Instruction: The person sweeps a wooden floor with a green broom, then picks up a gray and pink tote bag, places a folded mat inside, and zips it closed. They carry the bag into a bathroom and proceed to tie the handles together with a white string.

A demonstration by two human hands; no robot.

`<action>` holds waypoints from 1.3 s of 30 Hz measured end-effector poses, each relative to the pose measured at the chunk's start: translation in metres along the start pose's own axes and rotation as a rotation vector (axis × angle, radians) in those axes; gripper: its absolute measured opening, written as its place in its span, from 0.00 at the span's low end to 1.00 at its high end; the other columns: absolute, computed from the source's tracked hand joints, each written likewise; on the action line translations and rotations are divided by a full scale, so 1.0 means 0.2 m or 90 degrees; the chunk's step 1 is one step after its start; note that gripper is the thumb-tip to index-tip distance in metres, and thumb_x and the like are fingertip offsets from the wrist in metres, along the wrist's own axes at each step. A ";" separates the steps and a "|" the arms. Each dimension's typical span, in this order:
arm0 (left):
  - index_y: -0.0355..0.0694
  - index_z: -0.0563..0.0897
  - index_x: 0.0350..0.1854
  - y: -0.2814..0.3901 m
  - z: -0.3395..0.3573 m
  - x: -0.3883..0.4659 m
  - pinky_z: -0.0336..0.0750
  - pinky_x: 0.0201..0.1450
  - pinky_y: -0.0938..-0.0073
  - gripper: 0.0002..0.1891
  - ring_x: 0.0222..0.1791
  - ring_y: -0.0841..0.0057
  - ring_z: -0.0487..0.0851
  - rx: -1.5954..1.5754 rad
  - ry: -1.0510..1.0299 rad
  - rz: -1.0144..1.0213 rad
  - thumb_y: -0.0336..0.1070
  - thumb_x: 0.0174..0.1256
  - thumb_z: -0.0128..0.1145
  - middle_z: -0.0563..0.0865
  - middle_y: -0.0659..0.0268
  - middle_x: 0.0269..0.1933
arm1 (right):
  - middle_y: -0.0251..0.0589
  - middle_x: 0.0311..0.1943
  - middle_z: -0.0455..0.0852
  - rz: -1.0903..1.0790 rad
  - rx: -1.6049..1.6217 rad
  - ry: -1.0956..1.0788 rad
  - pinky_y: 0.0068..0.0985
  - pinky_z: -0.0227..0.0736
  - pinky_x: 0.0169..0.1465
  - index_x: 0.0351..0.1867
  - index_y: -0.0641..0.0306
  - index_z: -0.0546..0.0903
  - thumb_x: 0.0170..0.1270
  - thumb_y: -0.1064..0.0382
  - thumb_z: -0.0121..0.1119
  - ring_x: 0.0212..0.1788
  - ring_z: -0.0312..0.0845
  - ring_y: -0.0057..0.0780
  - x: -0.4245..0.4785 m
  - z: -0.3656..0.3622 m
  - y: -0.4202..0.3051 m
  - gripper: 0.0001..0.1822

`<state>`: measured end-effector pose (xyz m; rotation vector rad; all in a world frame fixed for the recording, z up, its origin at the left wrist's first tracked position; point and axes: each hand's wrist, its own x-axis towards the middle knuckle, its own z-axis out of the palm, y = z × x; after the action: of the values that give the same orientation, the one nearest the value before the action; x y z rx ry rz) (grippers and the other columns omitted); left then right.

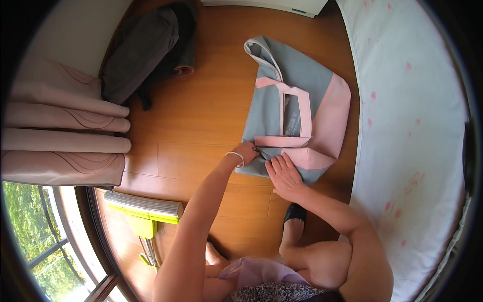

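A large gray and pink fabric storage bag (pixel 302 64) lies on the wooden floor, its pink straps on the upper side and white piping along its edge. My left hand (pixel 248 152), with a bangle at the wrist, pinches the gray fabric near the bag's lower left corner. Beside it, my right hand (pixel 283 175) rests spread on the near edge of the bag, its fingertips touching the gray and pink cloth. The fingertips of my left hand are partly hidden in a fold.
A dark backpack (pixel 141 56) stands at the upper left near pink curtains (pixel 68 143). A sponge mop (pixel 145 205) with a yellow-green head lies by the window at lower left. A bed with a white, pink-spotted cover (pixel 400 132) borders the right side. A white cabinet (pixel 264 3) is at the top.
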<state>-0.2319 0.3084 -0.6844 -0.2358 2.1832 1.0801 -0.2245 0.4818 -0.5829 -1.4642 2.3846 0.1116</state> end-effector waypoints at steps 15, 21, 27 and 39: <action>0.38 0.74 0.36 -0.14 0.04 -0.27 0.69 0.32 0.79 0.13 0.28 0.80 0.74 -0.353 0.065 0.104 0.32 0.46 0.58 0.78 0.66 0.28 | 0.47 0.47 0.65 -0.016 0.209 0.202 0.39 0.53 0.57 0.46 0.66 0.69 0.37 0.65 0.62 0.52 0.60 0.41 -0.07 0.10 -0.01 0.29; 0.39 0.70 0.29 -0.14 0.14 -0.41 0.69 0.32 0.80 0.13 0.30 0.77 0.74 -0.197 0.107 0.320 0.19 0.41 0.55 0.75 0.66 0.29 | 0.42 0.42 0.70 0.083 0.171 0.181 0.35 0.56 0.49 0.40 0.63 0.73 0.39 0.63 0.63 0.47 0.65 0.36 -0.10 -0.12 -0.05 0.22; 0.40 0.69 0.28 -0.17 0.20 -0.47 0.70 0.34 0.76 0.16 0.35 0.68 0.74 -0.168 0.073 0.374 0.15 0.35 0.50 0.73 0.64 0.34 | 0.38 0.40 0.73 0.169 0.278 -0.100 0.36 0.54 0.52 0.39 0.57 0.74 0.37 0.58 0.66 0.44 0.69 0.38 -0.20 -0.07 0.07 0.23; 0.41 0.70 0.26 -0.19 0.23 -0.49 0.69 0.48 0.68 0.16 0.52 0.58 0.68 -0.096 0.063 0.437 0.15 0.32 0.51 0.73 0.61 0.38 | 0.36 0.38 0.80 0.263 0.932 -0.192 0.19 0.67 0.44 0.42 0.67 0.76 0.55 0.69 0.52 0.39 0.74 0.22 -0.14 0.21 0.20 0.13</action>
<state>-0.1191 0.3062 -0.6636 0.4405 2.3303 1.6284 -0.2374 0.5341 -0.6169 -0.2212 1.6395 -0.9971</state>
